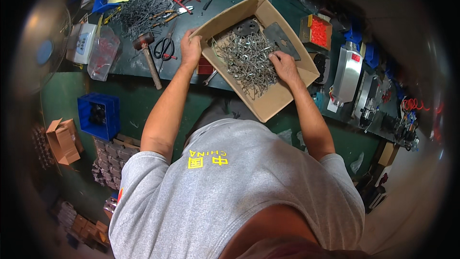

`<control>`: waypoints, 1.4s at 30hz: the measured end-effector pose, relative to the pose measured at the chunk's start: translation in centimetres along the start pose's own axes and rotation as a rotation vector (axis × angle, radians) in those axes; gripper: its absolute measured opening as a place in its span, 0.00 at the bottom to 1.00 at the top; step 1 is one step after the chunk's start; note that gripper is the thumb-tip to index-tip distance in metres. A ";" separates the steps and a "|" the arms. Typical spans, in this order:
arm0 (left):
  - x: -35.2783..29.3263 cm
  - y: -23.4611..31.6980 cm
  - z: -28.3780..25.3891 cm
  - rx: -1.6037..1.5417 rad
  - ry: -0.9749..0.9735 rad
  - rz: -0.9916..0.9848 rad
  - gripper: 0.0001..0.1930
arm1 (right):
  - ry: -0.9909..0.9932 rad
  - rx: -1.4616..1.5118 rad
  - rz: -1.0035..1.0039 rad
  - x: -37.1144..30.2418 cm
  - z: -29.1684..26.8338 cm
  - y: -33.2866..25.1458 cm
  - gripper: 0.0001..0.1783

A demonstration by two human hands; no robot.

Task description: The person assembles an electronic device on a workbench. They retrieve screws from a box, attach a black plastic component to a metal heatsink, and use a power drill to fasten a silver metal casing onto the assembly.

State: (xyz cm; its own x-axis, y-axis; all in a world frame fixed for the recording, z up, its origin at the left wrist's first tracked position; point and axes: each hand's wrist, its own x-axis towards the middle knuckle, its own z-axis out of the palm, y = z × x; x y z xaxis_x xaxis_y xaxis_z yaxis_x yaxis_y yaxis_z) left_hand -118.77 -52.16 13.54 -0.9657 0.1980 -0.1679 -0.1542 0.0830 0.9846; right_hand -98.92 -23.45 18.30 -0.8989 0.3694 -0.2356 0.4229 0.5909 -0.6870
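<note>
I have the box (268,100), an open cardboard one, sitting tilted at the near edge of the green bench (129,62), partly overhanging toward me, with a heap of clips (247,60), small bent grey metal pieces, filling its middle. My right hand (283,66) lies palm-down in the heap at its right side, fingers curled into the metal; I cannot tell whether they have closed on a piece or are only raking through. My left hand (190,48) clamps the box's left wall, thumb inside, steadying it. I judge the step in hand to be sorting or picking through the clips. The next move, as I read it, calls for a firm hold on the wall so the overhanging box does not tip, and a careful pinch, since the pieces look tangled and sharp. Two dark plates (282,38) lie at the box's far end. Left of the box sit scissors (164,47) and a hammer (148,55); beyond them a second loose pile of wire pieces (139,12). A small carton of red parts (317,31) stands to the right
</note>
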 end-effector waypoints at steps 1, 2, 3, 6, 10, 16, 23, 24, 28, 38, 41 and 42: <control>0.0 0.0 0.0 0.014 -0.007 0.018 0.16 | 0.002 0.004 -0.003 0.0 0.0 0.0 0.21; 0.1 -0.1 0.0 0.028 -0.014 0.035 0.16 | 0.008 0.017 -0.012 0.0 0.1 0.2 0.21; 0.1 -0.2 0.0 0.041 -0.023 0.053 0.16 | 0.014 0.030 -0.021 0.0 0.2 0.5 0.21; 0.1 -0.2 -0.1 0.105 0.001 0.057 0.16 | -0.025 0.040 0.003 0.3 0.0 0.7 0.22; 0.1 -0.1 0.0 0.085 -0.009 0.068 0.16 | -0.022 0.075 0.050 0.6 0.1 2.0 0.23; -0.1 0.4 -0.2 0.102 -0.013 0.027 0.16 | -0.138 0.190 0.084 -0.7 0.0 0.4 0.25; -0.2 0.7 0.2 0.119 0.014 0.017 0.17 | -0.187 -0.176 -0.013 -2.0 1.9 -0.6 0.50; -0.4 0.9 0.2 0.121 0.017 0.007 0.17 | -0.193 -0.224 0.029 -2.1 1.7 -2.0 0.50; -0.5 1.2 0.4 0.108 0.007 0.016 0.15 | -0.162 -0.314 0.113 -1.7 2.8 -3.8 0.49; 0.0 0.5 0.2 0.111 0.008 0.059 0.15 | -0.102 -0.295 0.056 -1.4 3.0 -3.3 0.35; -0.1 0.7 0.2 0.114 0.006 0.039 0.15 | -0.145 -0.326 0.094 -1.2 2.6 -4.0 0.32; -0.1 0.7 0.2 0.125 0.006 0.035 0.15 | -0.170 -0.342 0.116 -1.2 2.6 -4.4 0.31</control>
State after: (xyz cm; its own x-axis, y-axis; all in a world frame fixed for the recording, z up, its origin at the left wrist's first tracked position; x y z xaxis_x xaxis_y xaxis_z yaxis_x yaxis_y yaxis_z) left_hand -118.71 -51.95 14.29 -0.9713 0.1974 -0.1326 -0.0932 0.1969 0.9760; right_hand -100.01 -28.34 19.86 -0.8370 0.3402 -0.4286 0.5105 0.7675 -0.3878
